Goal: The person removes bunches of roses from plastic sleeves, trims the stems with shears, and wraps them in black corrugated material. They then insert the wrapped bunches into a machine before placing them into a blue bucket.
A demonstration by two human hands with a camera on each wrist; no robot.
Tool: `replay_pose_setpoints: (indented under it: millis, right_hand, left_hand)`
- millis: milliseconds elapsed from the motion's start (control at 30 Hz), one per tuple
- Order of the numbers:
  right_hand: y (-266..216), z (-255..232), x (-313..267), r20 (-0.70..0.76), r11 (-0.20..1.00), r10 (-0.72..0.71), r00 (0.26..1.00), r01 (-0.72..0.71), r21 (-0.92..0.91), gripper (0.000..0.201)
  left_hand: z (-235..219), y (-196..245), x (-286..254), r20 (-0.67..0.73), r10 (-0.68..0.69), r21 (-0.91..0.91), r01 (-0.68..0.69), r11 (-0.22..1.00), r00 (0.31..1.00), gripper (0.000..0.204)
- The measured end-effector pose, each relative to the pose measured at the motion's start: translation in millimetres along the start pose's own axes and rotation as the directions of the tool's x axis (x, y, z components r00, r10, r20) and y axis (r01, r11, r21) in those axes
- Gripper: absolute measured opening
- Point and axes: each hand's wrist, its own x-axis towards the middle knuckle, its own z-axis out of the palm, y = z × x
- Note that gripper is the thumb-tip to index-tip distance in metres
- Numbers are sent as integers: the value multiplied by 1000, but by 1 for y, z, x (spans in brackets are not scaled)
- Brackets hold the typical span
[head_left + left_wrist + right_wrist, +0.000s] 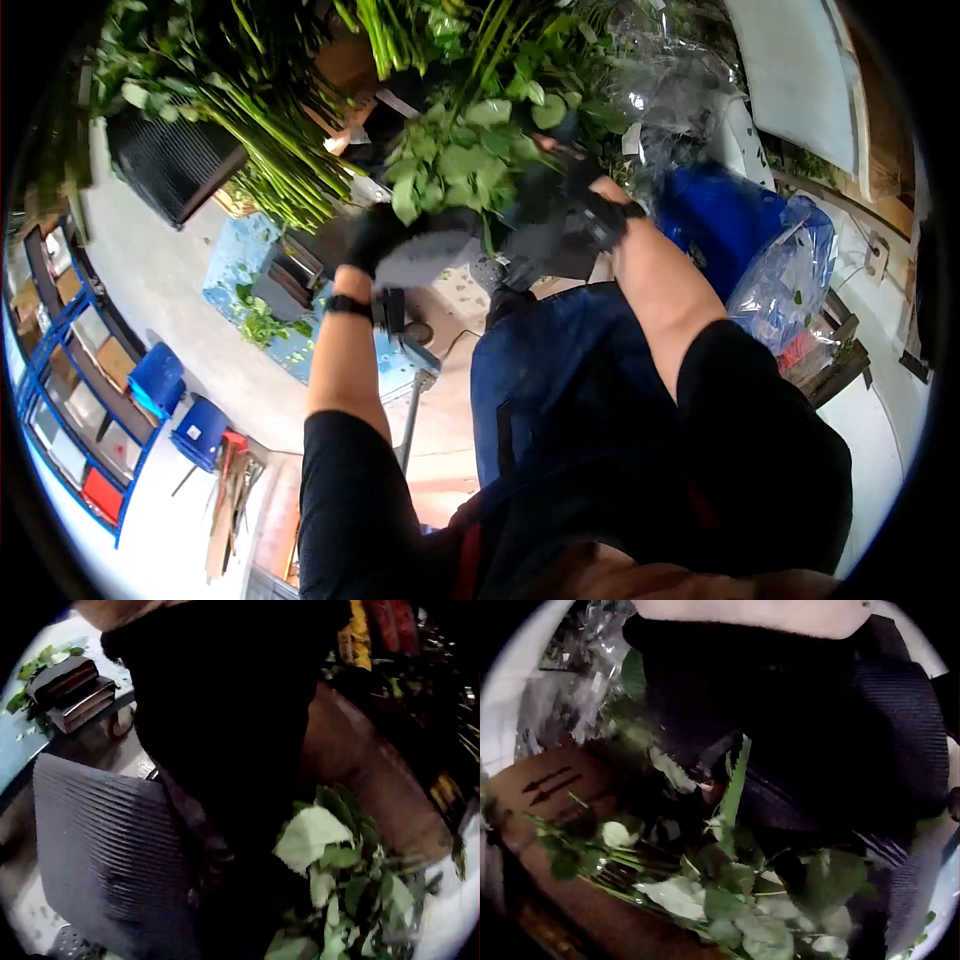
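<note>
My left hand (pixel 378 238), in a black glove, grips the near left side of a dark corrugated sheet (pixel 112 855), its fingers lost in shadow. On the other side my right hand (pixel 578 185), gloved too, holds the sheet's right part (pixel 904 720); its fingers are mostly dark. The sheet curves around the near side of a bunch of leafy green stems (pixel 460 165). In the right wrist view, leaves (pixel 742 907) and thin stems spread just below the right glove.
Long cut stems (pixel 270 150) lie at the upper left by a black ribbed crate (pixel 170 160). Clear plastic wrap (pixel 670 80) and a blue bin (pixel 715 220) stand at the right. A light blue table (pixel 235 265) carries dark folded pieces (pixel 82 697) and leaves. Brown cardboard (pixel 577 776) lies beneath the stems.
</note>
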Motion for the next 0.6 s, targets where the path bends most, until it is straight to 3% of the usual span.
replay_pose_setpoints:
  millis: [67, 100, 133, 167, 200, 267, 367, 433, 467, 500, 533, 600]
  right_hand:
    - [1, -37, -53, -60, 985, 16, 998, -5, 170, 34]
    - [2, -59, -85, -83, 966, 31, 996, -8, 259, 33]
    - [-1, -84, -118, -103, 939, 46, 994, -8, 344, 32]
    - [-4, -110, -152, -122, 905, 59, 991, -1, 426, 31]
    - [-13, -137, -185, -143, 863, 65, 988, 16, 504, 31]
    - [-40, -186, -242, -192, 758, 66, 979, 76, 648, 30]
    - [-133, -263, -295, -131, 501, 179, 975, 25, 865, 36]
    - [-181, -271, -308, -117, 366, 208, 971, 34, 930, 40]
    - [-193, -269, -310, -117, 312, 216, 969, 45, 949, 42]
    - [-199, -270, -312, -121, 261, 219, 968, 62, 963, 44]
    - [-202, -272, -314, -124, 207, 223, 967, 78, 975, 46]
    - [-209, -288, -325, -132, 99, 235, 963, 111, 989, 51]
  left_hand:
    - [12, 13, -30, -313, 131, -153, -186, 971, 941, 44]
    - [8, 38, -51, -320, 69, -445, -214, 870, 945, 42]
    - [4, 63, -73, -325, 7, -690, -242, 682, 946, 46]
    - [-16, 101, -94, -224, -54, -922, -194, 334, 973, 44]
    - [-22, 101, -108, -250, 153, -699, -288, 654, 956, 40]
    - [-89, 167, -140, -65, 165, -849, -141, 508, 984, 35]
    - [-93, 199, -138, -174, 178, -809, -243, 534, 969, 42]
    - [-96, 231, -128, -147, 151, -878, -199, 436, 978, 38]
    - [-133, 276, -143, -306, 306, -622, -432, 652, 902, 35]
    - [-170, 321, -158, -448, 445, -262, -589, 764, 776, 32]
    - [-171, 333, -147, -496, 595, -42, -702, 711, 633, 33]
    - [-165, 357, -134, -563, 571, 19, -681, 732, 597, 32]
